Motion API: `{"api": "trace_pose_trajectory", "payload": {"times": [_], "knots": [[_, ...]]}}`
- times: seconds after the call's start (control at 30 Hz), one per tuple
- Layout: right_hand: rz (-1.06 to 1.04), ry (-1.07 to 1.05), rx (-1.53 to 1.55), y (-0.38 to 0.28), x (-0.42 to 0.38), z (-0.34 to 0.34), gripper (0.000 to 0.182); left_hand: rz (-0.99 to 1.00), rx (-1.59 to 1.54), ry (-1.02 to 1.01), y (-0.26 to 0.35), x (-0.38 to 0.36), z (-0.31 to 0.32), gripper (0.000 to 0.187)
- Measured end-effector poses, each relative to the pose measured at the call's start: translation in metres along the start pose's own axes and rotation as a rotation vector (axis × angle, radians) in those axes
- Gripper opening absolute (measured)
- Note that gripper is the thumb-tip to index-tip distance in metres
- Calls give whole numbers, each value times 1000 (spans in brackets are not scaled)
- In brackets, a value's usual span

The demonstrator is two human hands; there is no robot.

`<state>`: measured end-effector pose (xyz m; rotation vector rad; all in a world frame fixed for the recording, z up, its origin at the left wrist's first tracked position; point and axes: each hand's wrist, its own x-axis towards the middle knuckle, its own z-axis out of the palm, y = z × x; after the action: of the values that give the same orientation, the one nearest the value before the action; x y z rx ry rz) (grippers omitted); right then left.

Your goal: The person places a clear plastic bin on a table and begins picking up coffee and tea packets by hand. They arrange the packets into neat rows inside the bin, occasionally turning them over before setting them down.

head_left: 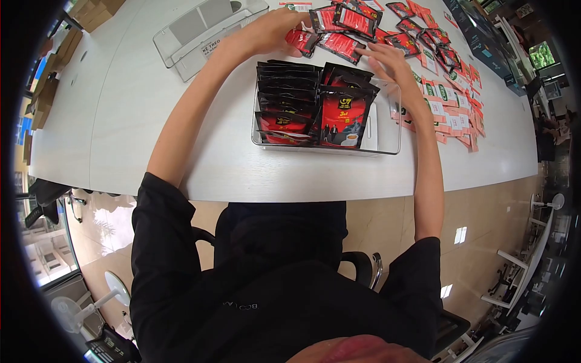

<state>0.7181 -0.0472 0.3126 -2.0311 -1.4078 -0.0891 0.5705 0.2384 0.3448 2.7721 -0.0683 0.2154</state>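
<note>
My left hand is at the back of the table, its thumb and fingers around the edge of a red and black coffee sachet. My right hand reaches in from the other side, fingers stretched out, tips at the corner of another coffee sachet. More sachets lie in a loose pile just beyond both hands. Between my forearms stands a clear plastic bin. It holds two rows of upright G7 coffee sachets, with a gap at its right end.
Behind my left forearm lies an empty clear container with a printed label. Pink and white packets with green print are spread at the right. Dark boxes line the far right edge. The table's front edge runs close to my body.
</note>
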Motion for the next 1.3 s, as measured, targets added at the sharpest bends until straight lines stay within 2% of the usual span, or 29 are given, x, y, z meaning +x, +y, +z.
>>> {"api": "trace_pose_trajectory", "payload": {"times": [0.2,0.3,0.4,0.5,0.57,0.63,0.67,0.7,0.8,0.83,0.93,0.97,1.03,1.1,1.13,1.17,1.23,1.27,1.3], "knots": [[14,-52,8,-8,0,5,37,36,-167,48,-19,5,11,66],[-20,-19,78,-8,1,4,30,-6,-168,46,-30,9,17,71],[12,-53,-100,-13,5,-1,26,-27,-130,101,-33,6,19,73],[-55,31,-235,-4,4,2,32,-7,-50,192,-29,4,21,74],[-6,98,165,-2,7,3,38,-6,-60,201,-33,7,25,74],[66,139,192,-7,7,3,38,-4,-68,208,-31,8,27,75],[137,180,219,-10,7,3,38,23,-119,293,-25,8,28,73],[139,181,221,-10,7,2,38,51,-171,379,-18,9,30,71],[135,236,250,-12,7,0,39,30,-137,460,16,8,31,65],[143,265,262,-12,8,0,39,89,-131,564,22,7,39,61],[140,329,261,-22,10,-1,42,80,-260,591,29,4,54,58],[129,366,248,-25,10,-1,44,80,-261,589,28,5,55,58],[96,348,258,-23,10,1,42,297,-414,590,27,7,54,55],[61,331,265,-20,10,1,41,365,-400,563,28,8,51,54],[-4,250,185,-19,10,-1,37,431,-385,537,27,8,50,52],[-70,169,104,-20,10,-2,34,431,-384,537,26,8,49,52],[-50,112,151,-30,7,-2,30,402,-485,342,24,7,51,57],[-29,56,197,-34,7,-2,26,402,-485,343,24,7,52,57],[-30,55,197,-33,7,-1,26,275,-739,295,24,8,55,59]]}}
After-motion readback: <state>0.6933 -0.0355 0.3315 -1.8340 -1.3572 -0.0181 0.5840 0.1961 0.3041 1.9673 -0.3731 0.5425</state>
